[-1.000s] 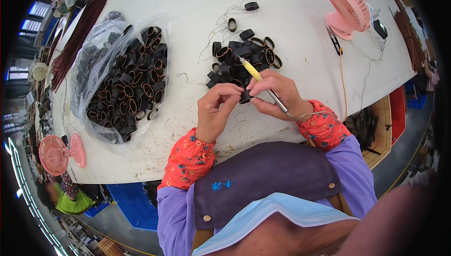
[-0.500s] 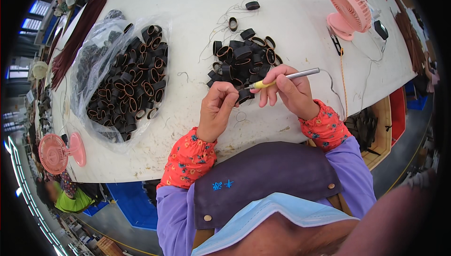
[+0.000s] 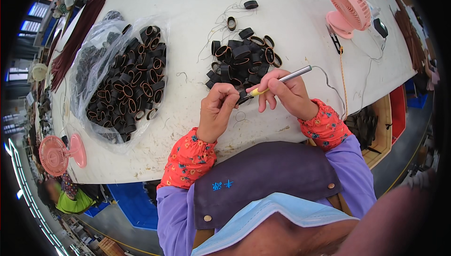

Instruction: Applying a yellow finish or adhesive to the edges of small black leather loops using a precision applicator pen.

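I judge edge work in hand: left hand (image 3: 215, 109) pinching black loop (image 3: 243, 97), right hand (image 3: 292, 95) gripping corded pen tool (image 3: 297, 73), tip at loop; next move likely needs steadiness.

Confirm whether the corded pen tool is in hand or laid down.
In hand: the right hand grips the corded pen tool, its silver end jutting out and its yellow part angled toward the left hand.
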A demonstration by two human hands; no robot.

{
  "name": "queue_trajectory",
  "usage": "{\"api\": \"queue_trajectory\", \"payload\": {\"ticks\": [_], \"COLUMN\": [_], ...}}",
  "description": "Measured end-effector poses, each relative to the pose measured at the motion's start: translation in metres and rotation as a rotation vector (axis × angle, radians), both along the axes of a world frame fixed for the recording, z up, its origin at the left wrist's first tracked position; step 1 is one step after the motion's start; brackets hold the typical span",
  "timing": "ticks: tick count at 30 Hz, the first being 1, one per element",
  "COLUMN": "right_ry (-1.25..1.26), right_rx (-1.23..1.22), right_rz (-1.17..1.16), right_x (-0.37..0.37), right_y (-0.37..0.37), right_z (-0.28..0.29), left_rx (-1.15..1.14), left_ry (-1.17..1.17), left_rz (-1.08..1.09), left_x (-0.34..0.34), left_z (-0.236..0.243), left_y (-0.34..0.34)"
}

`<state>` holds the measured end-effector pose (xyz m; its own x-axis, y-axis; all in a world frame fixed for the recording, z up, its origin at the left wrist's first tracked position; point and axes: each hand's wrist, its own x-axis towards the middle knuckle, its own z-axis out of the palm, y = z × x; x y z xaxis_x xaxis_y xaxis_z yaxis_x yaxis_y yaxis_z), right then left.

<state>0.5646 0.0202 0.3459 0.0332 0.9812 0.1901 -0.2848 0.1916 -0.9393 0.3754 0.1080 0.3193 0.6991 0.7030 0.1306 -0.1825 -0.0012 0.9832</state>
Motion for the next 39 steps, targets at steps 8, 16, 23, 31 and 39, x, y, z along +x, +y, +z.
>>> {"api": "queue_trajectory", "payload": {"ticks": [8,16,23,31,39], "right_ry": [-0.013,-0.085,-0.005,-0.693,-0.675], "right_rx": [0.009,-0.038,0.014,0.323,0.358], "right_rz": [0.001,0.002,0.01,-0.236,-0.223], "right_x": [0.0,0.0,0.002,-0.007,-0.005], "right_y": [0.0,0.0,-0.002,0.011,0.008], "right_z": [-0.001,0.003,0.002,0.002,0.0], "left_rx": [-0.013,-0.016,-0.037,-0.291,-0.256], "left_ry": [-0.022,-0.016,-0.006,-0.047,-0.027], "left_rz": [-0.008,-0.002,-0.002,-0.073,-0.113], "left_x": [0.0,0.0,0.0,0.003,-0.001], "left_z": [-0.001,0.0,0.001,0.012,0.004], "left_y": [0.0,0.0,0.001,0.0,0.002]}}
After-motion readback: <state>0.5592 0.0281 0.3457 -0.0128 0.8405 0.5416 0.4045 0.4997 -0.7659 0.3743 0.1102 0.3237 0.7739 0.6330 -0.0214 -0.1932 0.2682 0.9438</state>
